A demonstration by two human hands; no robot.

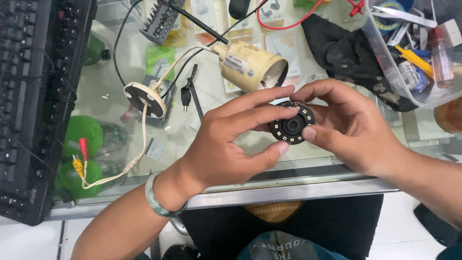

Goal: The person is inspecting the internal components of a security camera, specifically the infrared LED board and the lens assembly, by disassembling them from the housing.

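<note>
Glass-topped table (120, 62) spans the view, with packaged goods showing beneath the pane and a metal front edge nearest me. On the far left a black keyboard (33, 96) lies along the table edge, well apart from my hands. At upper right a clear plastic bin (385, 62) holds pens, tape and small bottles; a dark cloth (341, 48) lies just beside it. Near the centre, a cream bullet-camera housing (250, 65) rests on its side, open mouth toward me, its white cable running to a round mounting base (144, 98) and on to coloured plugs at the left. A screwdriver bit set (161, 19) sits at the top.

Both hands are raised just above the table, in front of the housing. My left hand (226, 144) pinches a round black lens module (292, 126), ringed with small amber emitters, between thumb below and fingers above. My right hand (351, 125) closes on its opposite rim, thumb on the face. I judge the two-sided grip steadies the disc, lens facing up for examination. A pale green bangle (161, 202) circles my left wrist.
</note>
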